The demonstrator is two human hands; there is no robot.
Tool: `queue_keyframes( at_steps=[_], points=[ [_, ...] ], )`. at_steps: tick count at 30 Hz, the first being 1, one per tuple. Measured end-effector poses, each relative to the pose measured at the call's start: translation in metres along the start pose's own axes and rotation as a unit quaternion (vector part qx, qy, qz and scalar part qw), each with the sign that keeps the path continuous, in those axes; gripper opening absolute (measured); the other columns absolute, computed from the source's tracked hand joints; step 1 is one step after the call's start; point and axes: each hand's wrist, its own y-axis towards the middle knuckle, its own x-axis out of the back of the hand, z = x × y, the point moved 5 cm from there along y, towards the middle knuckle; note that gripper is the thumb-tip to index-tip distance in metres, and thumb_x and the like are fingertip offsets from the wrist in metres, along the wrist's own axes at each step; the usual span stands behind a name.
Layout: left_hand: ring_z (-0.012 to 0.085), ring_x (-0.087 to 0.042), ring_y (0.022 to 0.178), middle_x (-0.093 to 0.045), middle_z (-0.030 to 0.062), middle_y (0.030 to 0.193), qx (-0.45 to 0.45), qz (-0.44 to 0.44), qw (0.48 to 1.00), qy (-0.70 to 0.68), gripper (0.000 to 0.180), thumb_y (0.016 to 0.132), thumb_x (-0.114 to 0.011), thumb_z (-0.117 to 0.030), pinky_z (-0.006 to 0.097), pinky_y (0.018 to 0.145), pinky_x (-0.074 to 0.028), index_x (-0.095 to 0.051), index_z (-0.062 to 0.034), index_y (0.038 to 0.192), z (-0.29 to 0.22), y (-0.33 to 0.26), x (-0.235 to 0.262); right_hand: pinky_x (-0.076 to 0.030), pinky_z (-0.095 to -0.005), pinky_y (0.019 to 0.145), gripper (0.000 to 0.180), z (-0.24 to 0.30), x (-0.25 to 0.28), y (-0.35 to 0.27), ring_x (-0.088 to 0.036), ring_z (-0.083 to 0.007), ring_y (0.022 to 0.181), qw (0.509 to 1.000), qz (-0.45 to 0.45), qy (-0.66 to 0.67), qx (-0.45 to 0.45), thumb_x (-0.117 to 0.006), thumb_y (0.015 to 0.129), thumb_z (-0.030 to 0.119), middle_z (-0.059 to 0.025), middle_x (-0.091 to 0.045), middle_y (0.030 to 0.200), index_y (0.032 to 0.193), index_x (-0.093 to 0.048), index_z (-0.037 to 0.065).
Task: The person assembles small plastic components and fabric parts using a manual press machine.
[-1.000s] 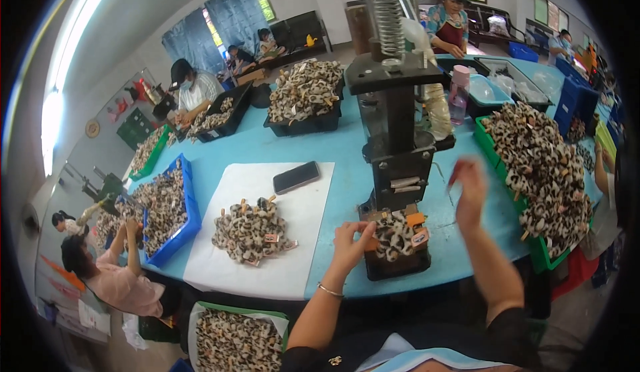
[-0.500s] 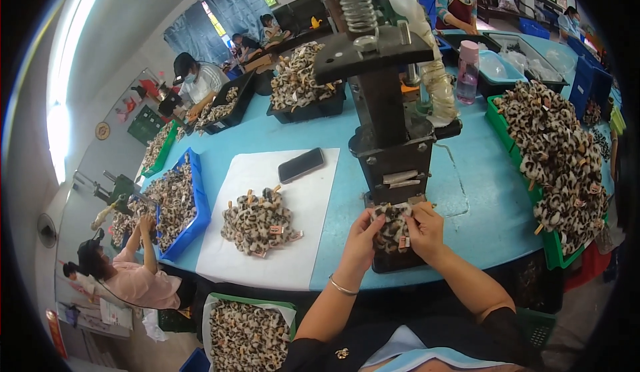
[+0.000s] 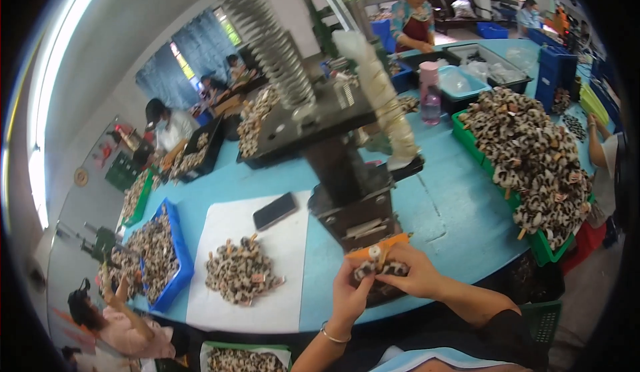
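My left hand (image 3: 351, 291) and my right hand (image 3: 420, 272) both pinch a small spotted plush piece (image 3: 381, 272) at the front of a dark metal press. Along its top runs an orange strip (image 3: 383, 249) with a pale round spot on it; what this strip is, I cannot make out. Fingers hide much of the piece. Just behind my hands stands the press (image 3: 350, 212), with a coiled spring (image 3: 267, 39) on top. To the left, a heap of similar plush pieces (image 3: 240, 272) lies on a white sheet (image 3: 207, 305).
A black phone (image 3: 275, 211) rests on the sheet. On the right, a long green tray (image 3: 468, 139) is heaped with plush pieces; a blue tray (image 3: 180, 272) stands left. A pink-capped bottle (image 3: 431, 92) is behind. Several people work around the blue table (image 3: 453, 259).
The view has tilted and shifted, so the press leans left in the picture. In my hands the plush piece has turned, and the orange strip now shows on top.
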Motion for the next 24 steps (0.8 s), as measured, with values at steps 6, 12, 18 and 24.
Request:
queue_keyframes(
  at_steps=[6, 12, 18, 24],
  points=[
    [0.0115, -0.057, 0.083, -0.060, 0.0051, 0.091, 0.039, 0.062, 0.995, -0.070, 0.016, 0.079, -0.066, 0.005, 0.025, 0.077, -0.045, -0.054, -0.0030, 0.087, 0.002, -0.001, 0.003, -0.042, -0.0366, 0.079, 0.032, 0.004, 0.008, -0.013, -0.059, -0.0262, 0.085, 0.988, 0.035, -0.108, 0.107, -0.075, 0.073, 0.021, -0.0078, -0.061, 0.090, 0.098, -0.060, 0.009],
    [0.0094, -0.056, 0.084, -0.060, 0.0045, 0.091, 0.062, 0.121, 0.990, -0.026, 0.023, 0.076, -0.070, 0.005, 0.023, 0.076, -0.045, -0.056, -0.0010, 0.093, -0.014, 0.002, -0.002, -0.042, -0.0369, 0.079, 0.033, 0.015, 0.010, -0.026, -0.060, -0.0231, 0.081, 0.955, -0.013, -0.213, 0.206, -0.073, 0.068, 0.015, -0.0055, -0.061, 0.087, 0.097, -0.060, 0.008],
    [0.0077, -0.056, 0.082, -0.062, 0.0012, 0.088, 0.090, 0.199, 0.960, 0.176, 0.025, 0.077, -0.073, -0.002, 0.022, 0.072, -0.046, -0.058, -0.0010, 0.097, 0.004, 0.004, 0.013, -0.042, -0.0373, 0.081, 0.032, 0.016, 0.000, -0.032, -0.061, -0.0204, 0.079, 0.923, 0.016, -0.285, 0.256, -0.075, 0.066, 0.015, -0.0049, -0.062, 0.086, 0.092, -0.058, 0.008],
    [0.0090, -0.052, 0.080, -0.056, -0.0001, 0.083, 0.149, 0.200, 0.966, 0.066, 0.023, 0.074, -0.075, -0.002, 0.022, 0.072, -0.044, -0.056, -0.0028, 0.085, -0.001, -0.004, 0.000, -0.042, -0.0361, 0.078, 0.032, 0.005, -0.001, -0.035, -0.061, -0.0189, 0.081, 0.961, 0.030, -0.175, 0.211, -0.075, 0.062, 0.012, -0.0045, -0.063, 0.088, 0.090, -0.059, 0.009]
  ],
)
